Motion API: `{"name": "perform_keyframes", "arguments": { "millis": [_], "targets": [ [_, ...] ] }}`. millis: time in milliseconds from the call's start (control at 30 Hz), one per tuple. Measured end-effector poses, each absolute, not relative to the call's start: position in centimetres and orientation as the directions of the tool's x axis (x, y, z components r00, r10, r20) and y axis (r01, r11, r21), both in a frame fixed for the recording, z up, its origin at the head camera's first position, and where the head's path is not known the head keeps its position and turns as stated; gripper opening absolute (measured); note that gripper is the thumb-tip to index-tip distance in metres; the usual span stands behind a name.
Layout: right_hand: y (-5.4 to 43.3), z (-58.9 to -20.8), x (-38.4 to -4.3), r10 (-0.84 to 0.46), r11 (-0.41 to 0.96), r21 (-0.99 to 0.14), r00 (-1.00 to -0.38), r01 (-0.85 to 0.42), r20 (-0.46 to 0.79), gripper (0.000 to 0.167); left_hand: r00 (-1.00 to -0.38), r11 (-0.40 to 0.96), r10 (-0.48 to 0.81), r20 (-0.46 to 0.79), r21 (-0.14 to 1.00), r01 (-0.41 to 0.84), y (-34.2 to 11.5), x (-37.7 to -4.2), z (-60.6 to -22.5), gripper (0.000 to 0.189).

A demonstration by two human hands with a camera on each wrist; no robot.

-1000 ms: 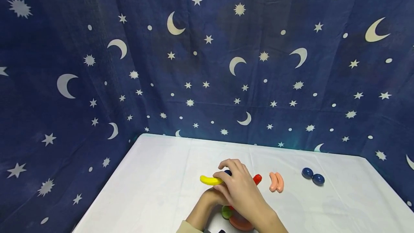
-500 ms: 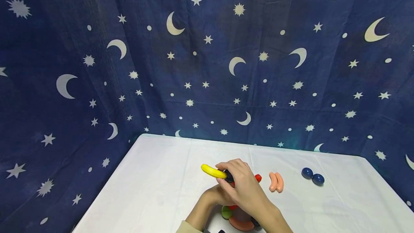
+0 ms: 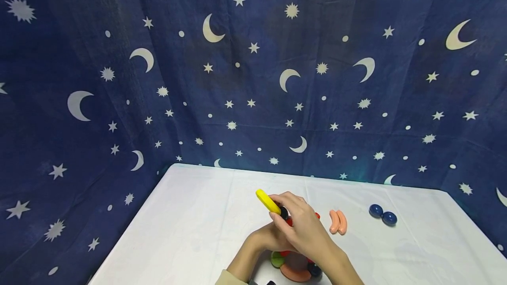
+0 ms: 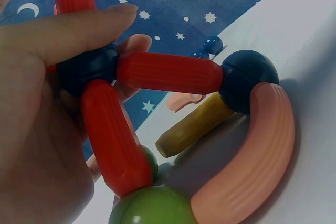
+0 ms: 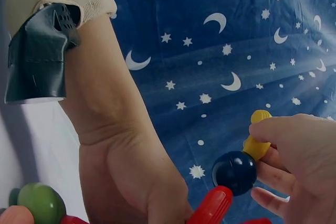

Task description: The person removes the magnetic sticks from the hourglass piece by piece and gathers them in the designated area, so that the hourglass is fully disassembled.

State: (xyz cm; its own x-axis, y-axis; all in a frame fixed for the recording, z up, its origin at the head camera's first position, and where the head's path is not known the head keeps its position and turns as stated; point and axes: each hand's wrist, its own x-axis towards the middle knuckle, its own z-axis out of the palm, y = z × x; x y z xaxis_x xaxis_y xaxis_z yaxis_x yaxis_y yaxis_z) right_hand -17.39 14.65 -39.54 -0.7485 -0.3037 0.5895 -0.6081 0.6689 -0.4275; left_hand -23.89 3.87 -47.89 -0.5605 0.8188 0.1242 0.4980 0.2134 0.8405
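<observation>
My right hand (image 3: 303, 223) pinches a yellow curved rod (image 3: 268, 201), whose lower end meets a dark blue ball (image 5: 234, 172). A red rod (image 5: 210, 208) runs down from that ball. Partly hidden behind the right hand, my left hand (image 4: 47, 108) grips a dark blue ball joint (image 4: 86, 72) with several red rods on it. One red rod (image 4: 168, 73) reaches a second dark blue ball (image 4: 247, 77); another red rod (image 4: 113, 135) leads to a green ball (image 4: 152, 208). Between those balls, a pink curved rod (image 4: 268, 140) closes a loop.
Two pink curved rods (image 3: 338, 222) lie side by side on the white table (image 3: 190, 232), right of the hands. Farther right sit two dark blue balls (image 3: 383, 215). A dull yellow rod (image 4: 194, 127) shows behind the loop. A starry blue cloth (image 3: 253, 78) hangs behind the table.
The yellow rod has swung from nearly level to a steep tilt, its free end rising. My right hand has shifted slightly right with it; the left hand stays about where it was.
</observation>
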Motion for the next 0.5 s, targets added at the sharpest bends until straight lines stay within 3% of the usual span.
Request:
{"name": "perform_keyframes", "arguments": {
  "millis": [500],
  "targets": [
    [15.19,-40.02,-18.04,-0.381,0.628,-0.318,-0.638,-0.710,0.669,0.031,-0.567,0.234,0.819,0.081,0.857,0.460,3.72,-23.78,-47.94,0.020]
  ]
}}
